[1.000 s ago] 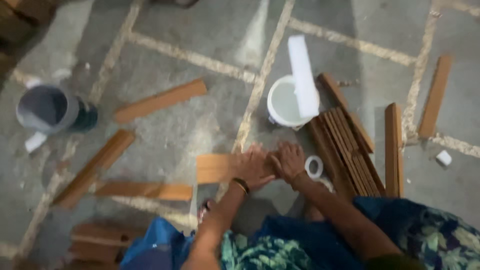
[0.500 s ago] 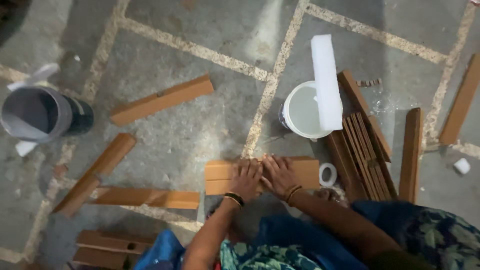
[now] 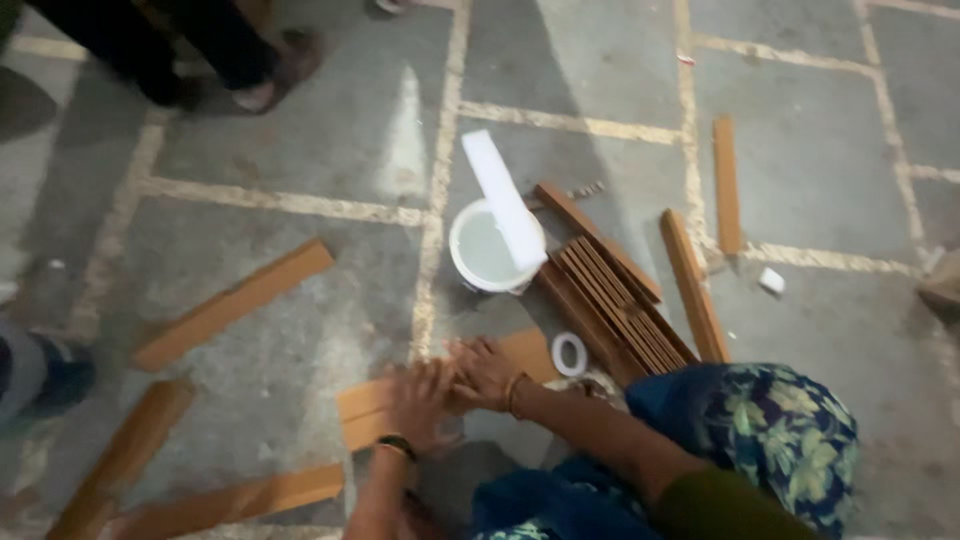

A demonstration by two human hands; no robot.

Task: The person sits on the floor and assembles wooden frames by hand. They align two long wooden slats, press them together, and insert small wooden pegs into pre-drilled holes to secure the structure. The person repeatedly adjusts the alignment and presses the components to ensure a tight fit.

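- Head view looks down on a grey stone floor point(image 3: 330, 150) with pale joints, filling the frame.
- Stack of thin wooden strips point(image 3: 615, 305) lies right of centre, touching the white bucket's side.
- White bucket point(image 3: 487, 252) sits at centre, a white flat stick point(image 3: 503, 200) resting across its rim.
- Flat wooden board point(image 3: 365, 412) lies on the floor at lower centre, under both hands.
- Left hand point(image 3: 420, 405) presses flat on the board, fingers spread; blurred.
- Right hand point(image 3: 483, 372) lies flat on it too, fingers apart, touching the left.
- Small white tape roll point(image 3: 569, 354) sits just right of the board.
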